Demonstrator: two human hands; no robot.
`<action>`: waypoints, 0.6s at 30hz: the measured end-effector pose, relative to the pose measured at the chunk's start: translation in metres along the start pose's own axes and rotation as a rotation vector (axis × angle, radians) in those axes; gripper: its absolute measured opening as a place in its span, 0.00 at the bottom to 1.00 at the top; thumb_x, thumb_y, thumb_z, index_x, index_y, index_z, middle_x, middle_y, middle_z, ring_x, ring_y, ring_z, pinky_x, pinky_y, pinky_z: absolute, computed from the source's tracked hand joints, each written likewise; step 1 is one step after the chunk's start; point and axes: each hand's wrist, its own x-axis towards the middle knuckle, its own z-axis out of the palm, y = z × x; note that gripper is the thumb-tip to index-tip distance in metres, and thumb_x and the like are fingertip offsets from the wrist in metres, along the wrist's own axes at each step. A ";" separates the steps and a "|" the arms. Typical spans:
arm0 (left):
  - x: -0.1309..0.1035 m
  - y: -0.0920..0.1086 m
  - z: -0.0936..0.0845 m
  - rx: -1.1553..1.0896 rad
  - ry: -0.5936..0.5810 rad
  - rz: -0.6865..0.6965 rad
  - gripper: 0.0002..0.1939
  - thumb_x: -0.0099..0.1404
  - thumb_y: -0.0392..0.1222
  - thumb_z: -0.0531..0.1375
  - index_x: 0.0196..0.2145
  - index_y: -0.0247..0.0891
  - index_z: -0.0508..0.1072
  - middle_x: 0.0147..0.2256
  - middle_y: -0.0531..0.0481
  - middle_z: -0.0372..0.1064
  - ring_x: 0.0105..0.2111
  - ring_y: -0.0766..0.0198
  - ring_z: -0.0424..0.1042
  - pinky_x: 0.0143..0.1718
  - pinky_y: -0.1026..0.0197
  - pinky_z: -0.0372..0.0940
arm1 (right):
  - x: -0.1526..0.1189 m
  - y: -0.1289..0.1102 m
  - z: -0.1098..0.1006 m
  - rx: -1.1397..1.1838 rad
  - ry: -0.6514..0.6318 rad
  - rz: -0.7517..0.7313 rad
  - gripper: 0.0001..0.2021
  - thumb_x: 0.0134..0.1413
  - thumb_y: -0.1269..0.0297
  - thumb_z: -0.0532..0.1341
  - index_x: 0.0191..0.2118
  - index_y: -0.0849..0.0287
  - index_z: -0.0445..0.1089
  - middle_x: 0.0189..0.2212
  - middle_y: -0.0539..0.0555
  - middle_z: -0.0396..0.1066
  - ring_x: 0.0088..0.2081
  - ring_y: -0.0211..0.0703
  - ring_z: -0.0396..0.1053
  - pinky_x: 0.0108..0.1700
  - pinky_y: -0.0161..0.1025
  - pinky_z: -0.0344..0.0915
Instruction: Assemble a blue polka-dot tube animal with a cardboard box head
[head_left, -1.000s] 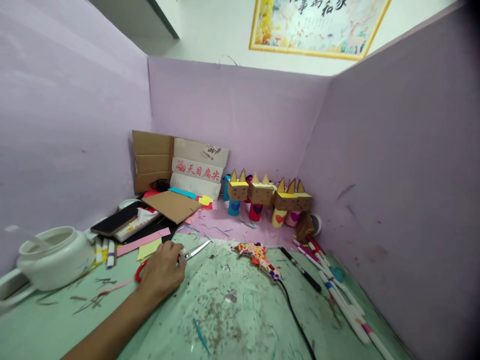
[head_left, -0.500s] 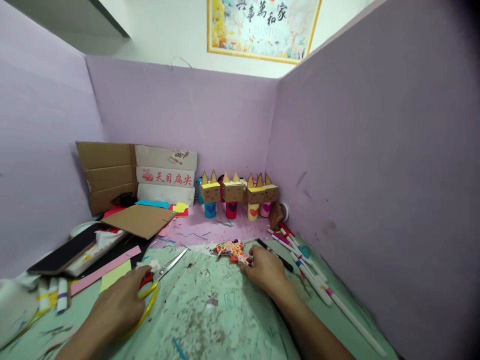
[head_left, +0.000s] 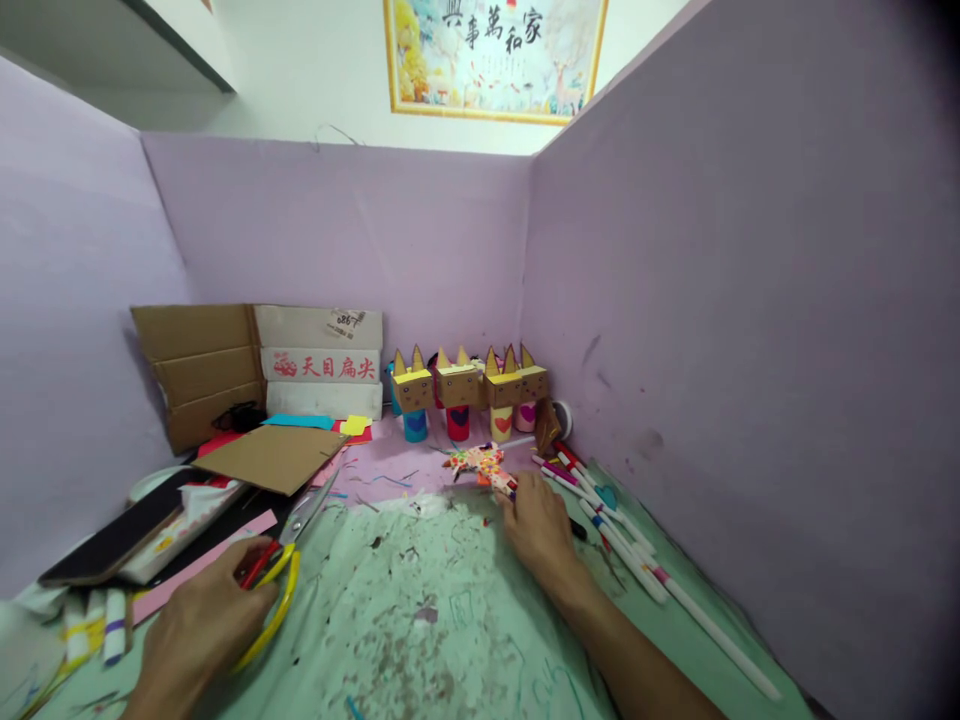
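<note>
My left hand (head_left: 206, 615), at the lower left, is closed on scissors (head_left: 279, 595) with yellow handles; a red piece shows beside its fingers. The blades point up and away, over the edge of the dark and pink sheets. Near the middle, my right hand (head_left: 538, 525) pinches the near end of a small floral-patterned piece (head_left: 480, 463), lying or held just above the table in front of the cardboard figures. The fingertips partly cover that end. A black pen (head_left: 577, 529) shows beside my right hand, mostly hidden behind it.
Several cardboard-headed figures (head_left: 457, 385) stand at the back. White markers (head_left: 622, 550) lie along the right wall. On the left are a brown cardboard sheet (head_left: 274, 455), a folded carton (head_left: 322, 365), a pink strip (head_left: 202, 565) and more markers (head_left: 115, 625).
My left hand has moved left and nearer with the scissors. My right hand has moved slightly away and right with the floral piece. The view has shifted a little.
</note>
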 end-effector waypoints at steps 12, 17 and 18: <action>-0.011 0.009 0.013 -0.015 -0.071 -0.048 0.21 0.49 0.48 0.55 0.42 0.46 0.72 0.44 0.48 0.72 0.44 0.49 0.69 0.40 0.54 0.63 | 0.034 -0.004 0.027 -0.068 0.090 0.057 0.12 0.55 0.67 0.56 0.40 0.71 0.69 0.38 0.70 0.70 0.43 0.61 0.65 0.41 0.49 0.54; -0.011 0.005 0.026 -0.055 -0.034 -0.016 0.21 0.48 0.49 0.56 0.40 0.46 0.74 0.44 0.48 0.73 0.43 0.48 0.70 0.40 0.53 0.65 | 0.026 -0.014 0.016 -0.013 0.102 -0.050 0.12 0.54 0.68 0.57 0.44 0.65 0.67 0.43 0.65 0.68 0.46 0.57 0.62 0.44 0.46 0.53; -0.012 0.005 0.028 -0.080 -0.007 0.004 0.20 0.47 0.50 0.56 0.38 0.46 0.75 0.42 0.48 0.74 0.41 0.49 0.71 0.39 0.53 0.65 | 0.023 -0.016 0.015 0.014 0.093 -0.080 0.11 0.55 0.68 0.55 0.44 0.63 0.67 0.43 0.62 0.69 0.46 0.53 0.63 0.44 0.43 0.54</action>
